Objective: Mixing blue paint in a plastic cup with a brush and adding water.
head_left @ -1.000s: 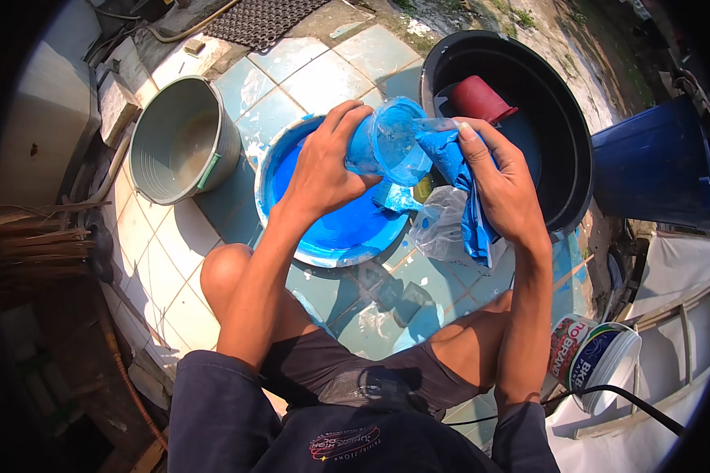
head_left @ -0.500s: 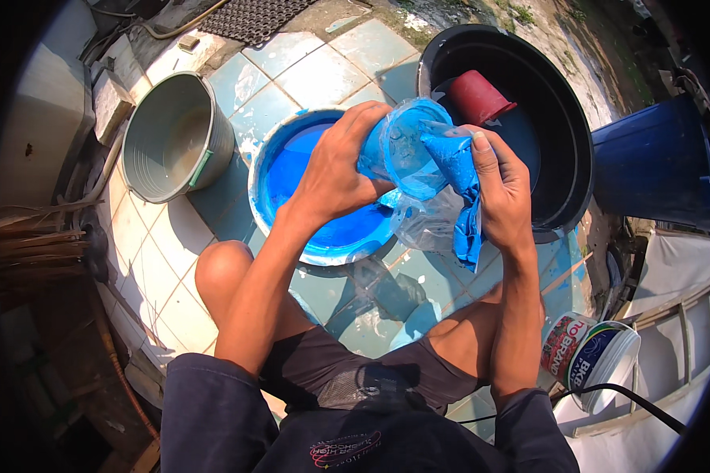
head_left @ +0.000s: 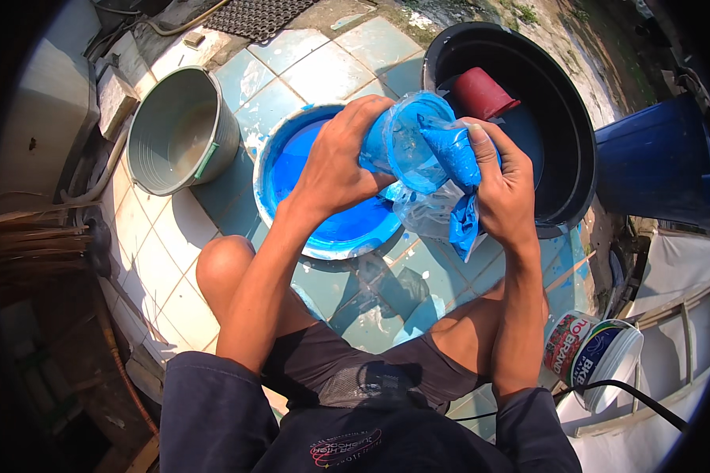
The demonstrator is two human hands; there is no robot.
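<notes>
My left hand [head_left: 341, 158] grips a paint-stained blue see-through plastic cup [head_left: 409, 142], tilted with its mouth toward the right. My right hand [head_left: 497, 185] holds a soft plastic bag [head_left: 454, 154] full of thick blue stuff, its upper end at the cup's mouth. A crumpled clear plastic sheet [head_left: 426, 214] lies below the cup. Beneath my hands is a wide, white-rimmed basin [head_left: 290, 158] of bright blue liquid, partly hidden by my left hand.
A grey bucket [head_left: 164, 126] stands left. A black tub [head_left: 566, 150] holding a red pot [head_left: 477, 94] is at right, beside a blue barrel [head_left: 655, 169]. A white paint pail [head_left: 607, 363] lies lower right, near a black cable [head_left: 639, 398]. The tiled floor [head_left: 331, 67] is paint-spattered.
The cup has moved right in my left hand and turned its mouth further toward me. My right hand and the bag are slightly higher, closer against the cup's mouth.
</notes>
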